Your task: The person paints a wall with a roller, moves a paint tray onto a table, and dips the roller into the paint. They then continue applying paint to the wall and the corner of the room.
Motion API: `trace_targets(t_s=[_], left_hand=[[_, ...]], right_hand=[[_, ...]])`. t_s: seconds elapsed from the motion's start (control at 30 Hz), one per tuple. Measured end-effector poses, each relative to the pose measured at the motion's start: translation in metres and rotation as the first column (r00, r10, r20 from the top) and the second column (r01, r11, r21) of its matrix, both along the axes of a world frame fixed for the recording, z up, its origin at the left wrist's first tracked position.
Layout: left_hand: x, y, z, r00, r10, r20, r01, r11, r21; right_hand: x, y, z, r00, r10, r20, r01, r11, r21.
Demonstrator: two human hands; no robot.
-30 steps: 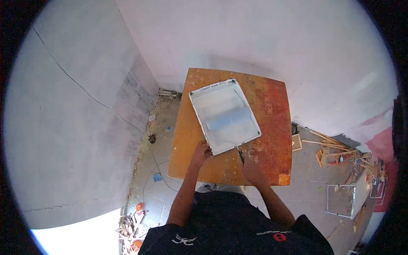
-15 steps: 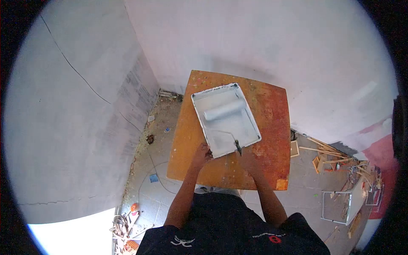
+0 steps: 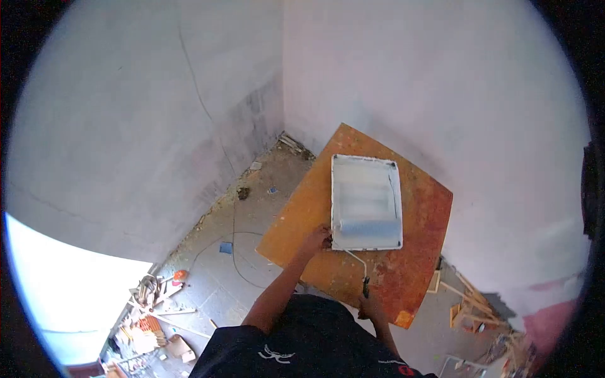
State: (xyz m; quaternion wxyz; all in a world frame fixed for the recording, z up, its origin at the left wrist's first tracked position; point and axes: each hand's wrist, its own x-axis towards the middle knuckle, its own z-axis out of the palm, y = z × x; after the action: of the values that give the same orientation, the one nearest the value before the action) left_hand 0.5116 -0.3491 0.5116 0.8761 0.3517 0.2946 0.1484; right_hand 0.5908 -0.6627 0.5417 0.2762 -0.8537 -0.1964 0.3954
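A white paint tray lies on an orange, paint-spotted table set in a room corner. A paint roller coated in white rests at the near end of the tray, its wire frame and dark handle reaching back toward me. My right hand is closed around that handle at the table's near edge. My left hand grips the tray's near left corner.
White walls meet just behind the table. The concrete floor to the left carries a thin cable, scraps and a blue piece. Wood offcuts lie at lower right, more debris at lower left.
The roller has been drawn from the tray's far part back to its near end, my right hand pulling toward me. The head view has swung, showing more floor on the left.
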Motion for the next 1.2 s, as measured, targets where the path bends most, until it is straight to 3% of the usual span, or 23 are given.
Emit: trace_targets(t_s=[0.07, 0.1, 0.2, 0.23, 0.3, 0.37, 0.43, 0.5, 0.57, 0.6, 0.67, 0.73, 0.83, 0.93, 1.03, 1.2], left_hand=[[-0.007, -0.006, 0.015, 0.999, 0.018, 0.037, -0.017, 1.0, -0.025], [-0.011, -0.009, 0.023, 0.998, 0.025, 0.056, -0.023, 0.999, -0.035], [-0.02, -0.028, 0.002, 0.98, 0.186, -0.071, -0.17, 0.968, 0.185], [-0.026, -0.037, -0.001, 0.967, 0.246, -0.068, -0.234, 0.961, 0.144], [-0.039, -0.051, -0.007, 0.93, 0.362, -0.064, -0.358, 0.932, 0.055], [-0.059, -0.065, 0.01, 0.913, 0.401, -0.069, -0.394, 0.914, 0.102], [-0.074, -0.076, 0.038, 0.886, 0.453, -0.105, -0.445, 0.891, 0.087], [-0.09, -0.083, 0.056, 0.841, 0.513, -0.174, -0.519, 0.855, 0.011], [-0.107, -0.09, 0.065, 0.819, 0.56, -0.123, -0.562, 0.827, 0.025], [-0.118, -0.093, 0.068, 0.806, 0.582, -0.103, -0.583, 0.812, 0.031], [-0.137, -0.094, 0.077, 0.789, 0.601, -0.125, -0.601, 0.798, 0.044], [-0.155, -0.097, 0.087, 0.772, 0.623, -0.125, -0.621, 0.782, 0.057], [-0.176, -0.09, 0.095, 0.751, 0.655, -0.081, -0.65, 0.755, 0.082], [-0.191, -0.078, 0.091, 0.728, 0.684, -0.055, -0.682, 0.73, 0.054], [-0.205, -0.058, 0.092, 0.71, 0.703, -0.035, -0.703, 0.711, 0.014], [-0.256, -0.009, 0.08, 0.682, 0.731, -0.01, -0.731, 0.682, 0.0]], right_hand=[[-0.013, 0.033, 0.078, 0.896, -0.17, -0.41, 0.218, 0.973, 0.071], [0.004, 0.006, -0.019, 0.842, -0.236, -0.486, 0.395, 0.882, 0.257], [-0.015, 0.018, 0.048, 0.998, -0.025, -0.059, 0.031, 0.994, 0.106], [-0.019, 0.025, 0.063, 0.996, -0.09, 0.006, 0.09, 0.995, 0.034], [0.0, -0.003, -0.018, 0.996, -0.082, 0.039, 0.065, 0.946, 0.319], [0.008, -0.009, -0.024, 0.991, -0.014, 0.133, -0.043, 0.91, 0.413], [0.001, -0.004, 0.059, 0.948, 0.127, 0.291, -0.221, 0.921, 0.319], [-0.004, 0.017, 0.095, 0.92, 0.002, 0.392, -0.2, 0.862, 0.465], [0.007, 0.023, 0.071, 0.916, -0.032, 0.399, -0.191, 0.842, 0.505], [0.029, 0.024, 0.024, 0.93, 0.001, 0.368, -0.188, 0.86, 0.473], [0.024, 0.031, 0.013, 0.979, 0.053, 0.197, -0.137, 0.886, 0.443], [-0.012, 0.072, 0.103, 0.994, 0.072, -0.08, -0.031, 0.906, 0.422], [-0.042, 0.101, 0.101, 0.918, -0.009, -0.397, 0.175, 0.906, 0.385], [-0.085, 0.126, 0.133, 0.931, 0.053, -0.362, 0.081, 0.935, 0.345], [-0.115, 0.152, 0.139, 0.908, 0.148, -0.391, 0.043, 0.897, 0.44], [-0.154, 0.224, 0.137, 0.876, 0.15, -0.459, 0.074, 0.897, 0.435]])
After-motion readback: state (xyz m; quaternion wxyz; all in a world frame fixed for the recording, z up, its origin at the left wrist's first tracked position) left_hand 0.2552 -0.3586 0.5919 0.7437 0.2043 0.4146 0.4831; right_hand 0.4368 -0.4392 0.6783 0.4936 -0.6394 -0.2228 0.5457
